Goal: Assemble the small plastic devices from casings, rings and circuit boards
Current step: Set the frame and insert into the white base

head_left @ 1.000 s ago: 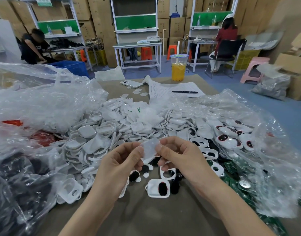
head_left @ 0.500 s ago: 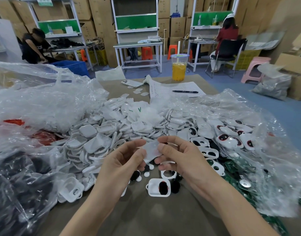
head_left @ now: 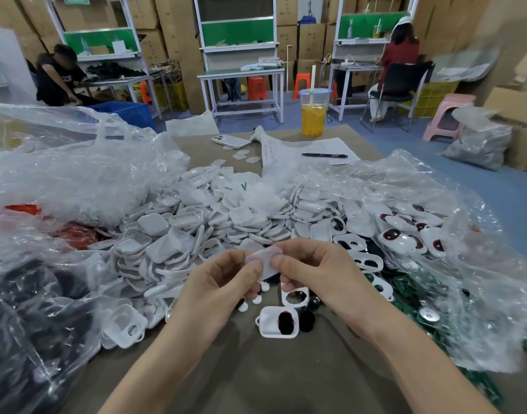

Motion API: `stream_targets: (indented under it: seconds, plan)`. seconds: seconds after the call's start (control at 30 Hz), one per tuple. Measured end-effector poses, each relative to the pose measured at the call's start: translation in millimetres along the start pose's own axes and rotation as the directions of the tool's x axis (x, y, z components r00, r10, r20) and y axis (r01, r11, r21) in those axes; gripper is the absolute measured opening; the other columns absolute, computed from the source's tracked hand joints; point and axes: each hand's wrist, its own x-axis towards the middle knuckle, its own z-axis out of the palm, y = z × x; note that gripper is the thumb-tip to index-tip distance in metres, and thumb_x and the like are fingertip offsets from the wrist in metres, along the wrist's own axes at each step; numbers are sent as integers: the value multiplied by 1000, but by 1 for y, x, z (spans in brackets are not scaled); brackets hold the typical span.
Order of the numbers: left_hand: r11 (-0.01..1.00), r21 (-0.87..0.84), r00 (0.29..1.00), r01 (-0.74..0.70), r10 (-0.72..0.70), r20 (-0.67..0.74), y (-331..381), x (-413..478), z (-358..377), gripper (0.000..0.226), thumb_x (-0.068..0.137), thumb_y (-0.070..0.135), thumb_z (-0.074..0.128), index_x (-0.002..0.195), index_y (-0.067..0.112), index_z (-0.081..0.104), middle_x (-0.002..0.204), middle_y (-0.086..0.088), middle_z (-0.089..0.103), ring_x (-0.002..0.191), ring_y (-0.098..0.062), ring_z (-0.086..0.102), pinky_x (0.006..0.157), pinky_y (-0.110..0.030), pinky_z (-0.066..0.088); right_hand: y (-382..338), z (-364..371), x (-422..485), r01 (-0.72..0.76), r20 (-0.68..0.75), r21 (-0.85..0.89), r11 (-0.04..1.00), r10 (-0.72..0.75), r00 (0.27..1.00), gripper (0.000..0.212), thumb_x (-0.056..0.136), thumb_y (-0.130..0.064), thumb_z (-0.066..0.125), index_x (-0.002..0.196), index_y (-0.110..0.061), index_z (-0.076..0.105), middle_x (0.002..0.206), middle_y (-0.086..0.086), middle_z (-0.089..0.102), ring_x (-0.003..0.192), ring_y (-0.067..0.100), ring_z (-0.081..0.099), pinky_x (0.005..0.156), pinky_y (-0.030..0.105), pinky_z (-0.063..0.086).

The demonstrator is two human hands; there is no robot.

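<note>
My left hand (head_left: 219,286) and my right hand (head_left: 322,274) pinch one thin translucent white piece (head_left: 263,262) between thumbs and fingertips, just above the table. Behind it spreads a big heap of white casings (head_left: 214,222). Directly below my hands lies a white casing with a black insert (head_left: 278,321) and a white ring frame (head_left: 295,297). Small white round buttons (head_left: 256,300) and black round parts (head_left: 308,319) lie beside them. Green circuit boards (head_left: 405,286) sit at the right under plastic.
Crumpled clear plastic bags (head_left: 77,174) flank the heap on both sides. A phone (head_left: 231,141), a paper sheet with a pen (head_left: 323,155) and a cup of orange drink (head_left: 313,115) stand at the table's far end. People sit at benches beyond.
The translucent piece has tilted and shifted slightly between my fingertips; both hands keep hold of it in about the same spot.
</note>
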Motion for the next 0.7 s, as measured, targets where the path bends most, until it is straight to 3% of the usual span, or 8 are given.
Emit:
stream_targets:
  seconds: [0.07, 0.17, 0.23, 0.33, 0.43, 0.53, 0.63, 0.7]
  plan:
    - [995, -79, 999, 54, -54, 8, -1, 2, -1, 26, 81, 41, 77, 88, 16, 75, 76, -5, 66, 71, -17, 61, 77, -37, 51, 0, -1, 0, 26, -23, -14, 1000, -27, 999, 9, 91, -19, 73, 96, -23, 79, 72, -8, 71, 66, 5, 61, 66, 14, 51]
    - [932, -337, 989, 132, -103, 103, -1, 3, -4, 32, 79, 38, 77, 91, 9, 73, 85, -10, 61, 71, -19, 60, 67, -32, 54, 2, -2, 0, 65, -59, -62, 996, -69, 996, 7, 90, -23, 75, 92, -30, 79, 70, -11, 69, 63, 8, 60, 64, 16, 49]
    - [927, -347, 986, 143, -102, 134, -1, 2, -5, 31, 81, 37, 80, 94, 10, 73, 89, -11, 61, 73, -19, 60, 67, -31, 54, 3, -3, -1, 84, -70, -95, 992, -91, 993, 7, 89, -27, 76, 93, -33, 78, 69, -11, 68, 63, 8, 60, 64, 16, 48]
    - [965, -242, 990, 98, -69, 124, 0, -3, -6, 30, 76, 39, 83, 89, 14, 73, 82, -9, 64, 74, -18, 61, 71, -30, 55, 4, -3, -5, 110, -49, -143, 984, -118, 992, 7, 89, -28, 77, 94, -33, 77, 72, -14, 69, 66, 6, 61, 64, 15, 48]
    - [999, -53, 999, -4, 6, 43, -1, -10, -8, 30, 79, 46, 83, 89, 20, 72, 77, -5, 70, 71, -17, 65, 71, -28, 57, 3, -4, -10, 135, -85, -208, 969, -155, 984, 14, 89, -32, 76, 100, -39, 74, 93, -18, 73, 77, 3, 64, 68, 12, 49]
    - [979, 144, 987, -143, 152, -57, -7, -19, -11, 17, 79, 40, 75, 86, 26, 69, 79, 1, 72, 72, -13, 69, 71, -20, 54, 8, -15, -19, 171, -85, -539, 824, -255, 963, 14, 90, -43, 69, 103, -44, 69, 105, -30, 65, 102, -6, 58, 85, 3, 38]
    - [805, 467, 919, -366, 393, 42, -18, -27, -18, 7, 92, 31, 72, 88, 33, 67, 94, 7, 69, 86, -11, 69, 79, -17, 51, 18, -25, -34, 239, 72, -788, 568, -301, 951, 26, 88, -59, 61, 105, -40, 69, 116, -31, 57, 122, -10, 41, 101, 4, 23]
    - [663, 595, 877, -454, 450, 168, -22, -30, -19, 5, 93, 32, 66, 90, 36, 64, 102, 15, 63, 89, -8, 67, 79, -12, 47, 26, -29, -40, 280, 167, -846, 453, -272, 948, 37, 86, -69, 54, 109, -42, 65, 127, -31, 49, 129, -10, 31, 109, 10, 18]
